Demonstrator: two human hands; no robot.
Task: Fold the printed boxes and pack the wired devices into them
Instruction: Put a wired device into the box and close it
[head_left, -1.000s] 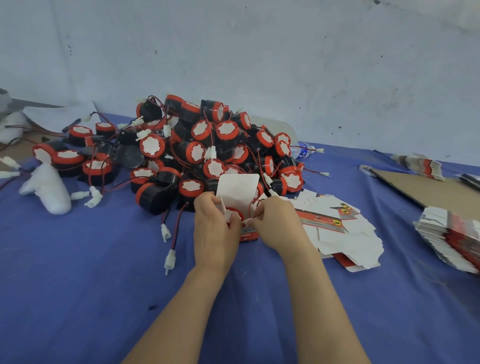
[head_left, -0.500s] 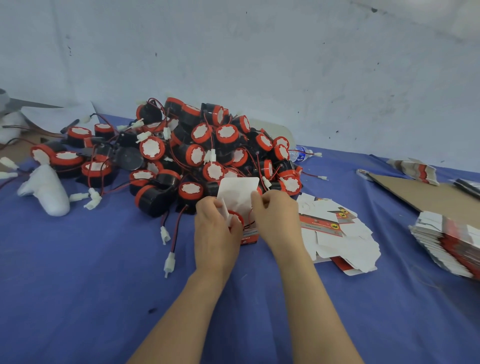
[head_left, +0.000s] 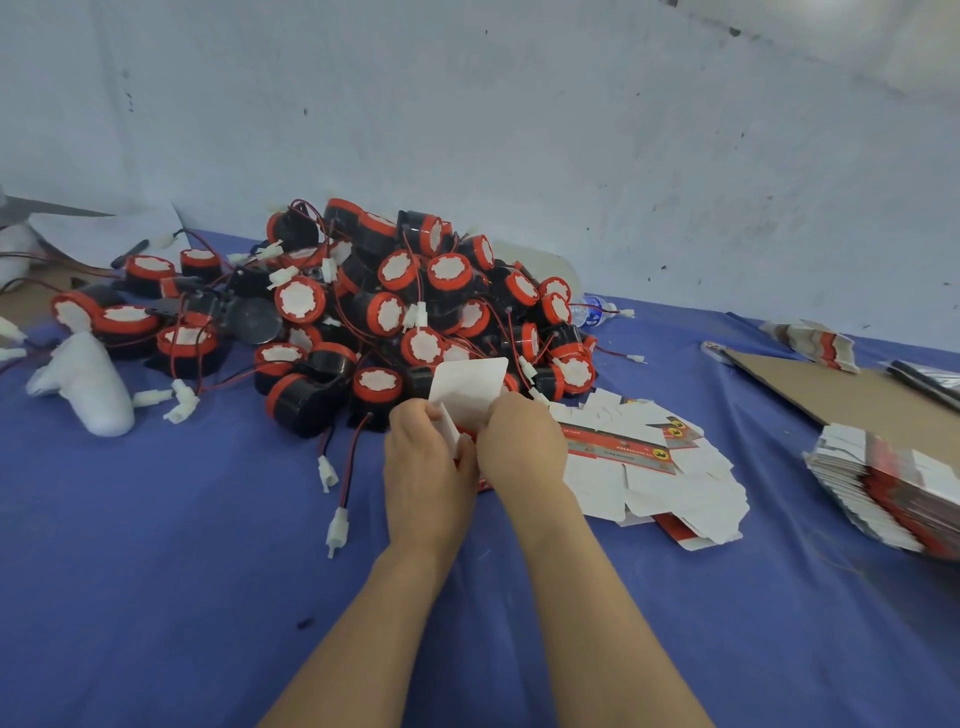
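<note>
Both hands at the middle of the blue cloth (head_left: 156, 571). The left hand (head_left: 426, 462) has its fingers curled round the left side of a half-folded box (head_left: 470, 384); the right hand (head_left: 519, 441) pinches its right side. The box sits right between them, just past the knuckles, its white lid flap standing up and tilted away toward the pile of devices (head_left: 395, 306). A sliver of red shows low between the hands; whether a device is already inside, I cannot tell.

My reading: the flap has to come down toward the person to close the box, and both hands are equally near it.

Around:
- pile just beyond the box, touching or nearly so
- the closest loose device (head_left: 306, 400) lies on its side beyond the left hand, so that hand is nearer to it; its wire trails forward to a white plug (head_left: 327, 470) that could snag
- loose flat boxes (head_left: 649, 467) just beside the right hand
- a banded stack of flat boxes (head_left: 883, 483) well apart on the right, near a cardboard sheet (head_left: 841, 389)
</note>
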